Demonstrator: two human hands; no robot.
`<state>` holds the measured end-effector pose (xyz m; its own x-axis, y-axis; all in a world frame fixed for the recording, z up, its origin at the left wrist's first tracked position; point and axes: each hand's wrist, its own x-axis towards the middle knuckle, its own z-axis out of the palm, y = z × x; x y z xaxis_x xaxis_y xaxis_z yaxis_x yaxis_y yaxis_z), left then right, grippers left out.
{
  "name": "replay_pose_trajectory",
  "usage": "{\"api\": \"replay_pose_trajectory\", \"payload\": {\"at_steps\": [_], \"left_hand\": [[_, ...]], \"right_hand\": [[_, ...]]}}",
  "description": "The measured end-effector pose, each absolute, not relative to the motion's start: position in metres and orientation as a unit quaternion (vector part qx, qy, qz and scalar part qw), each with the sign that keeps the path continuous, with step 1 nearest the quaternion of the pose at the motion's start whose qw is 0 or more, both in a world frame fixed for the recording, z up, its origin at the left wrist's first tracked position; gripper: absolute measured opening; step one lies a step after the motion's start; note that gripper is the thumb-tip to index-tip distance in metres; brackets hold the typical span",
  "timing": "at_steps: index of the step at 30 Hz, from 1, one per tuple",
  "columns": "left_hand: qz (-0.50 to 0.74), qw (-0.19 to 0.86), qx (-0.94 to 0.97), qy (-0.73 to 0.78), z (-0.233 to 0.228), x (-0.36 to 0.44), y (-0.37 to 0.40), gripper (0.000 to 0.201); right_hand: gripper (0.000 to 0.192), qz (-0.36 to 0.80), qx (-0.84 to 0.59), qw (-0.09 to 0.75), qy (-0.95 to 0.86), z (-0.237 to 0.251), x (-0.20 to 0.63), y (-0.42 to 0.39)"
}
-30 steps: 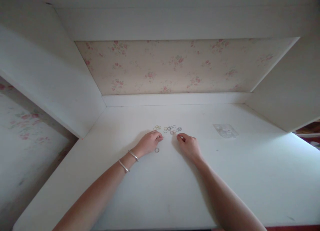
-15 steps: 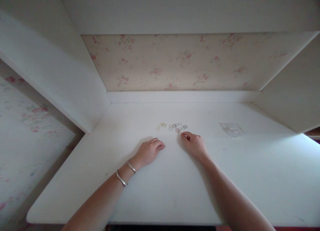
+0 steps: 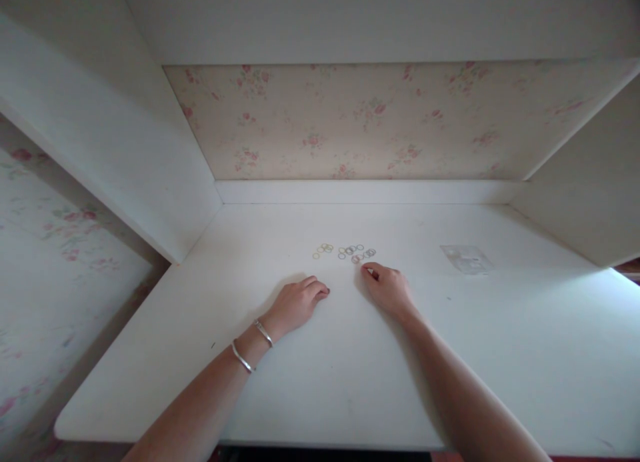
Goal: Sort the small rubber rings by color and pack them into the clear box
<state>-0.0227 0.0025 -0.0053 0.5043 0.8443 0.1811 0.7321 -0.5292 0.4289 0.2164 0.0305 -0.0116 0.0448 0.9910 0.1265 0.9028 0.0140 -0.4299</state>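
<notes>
On the white desk (image 3: 330, 395), my left hand (image 3: 299, 303) rests with thumb and fingers pinched. A small dark bit shows at its fingertips, most likely the edge of a small thin ring. My right hand (image 3: 387, 290) lies on its side with curled fingers pressed together; whatever they hold, if anything, is hidden. Just beyond its fingertips are pinkish rings (image 3: 355, 259). Several grey rings (image 3: 349, 251) lie close behind these, some overlapping. A group of yellowish rings (image 3: 325, 248) sits further left, beyond my left hand.
A clear plastic bag (image 3: 467, 259) lies flat on the right side of the desk. White side panels and a floral back panel (image 3: 345, 125) enclose the desk's far end. Two silver bracelets (image 3: 243, 357) circle my left wrist and forearm.
Both hands stay nearly in place. The thin loop that stuck out from my left fingertips shows less now. The view has shifted very slightly.
</notes>
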Motion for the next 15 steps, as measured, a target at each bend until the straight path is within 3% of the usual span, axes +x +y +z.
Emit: {"api": "replay_pose_trajectory", "payload": {"at_steps": [9,15], "left_hand": [[0.190,0.139,0.857,0.458,-0.006,-0.023,0.001,0.023],[0.228,0.173,0.846,0.451,-0.005,-0.024,0.002,0.022]], "right_hand": [[0.038,0.087,-0.696,0.131,-0.701,-0.002,0.208,0.039],[0.037,0.088,-0.695,0.129,-0.702,-0.002,0.205,0.041]]}}
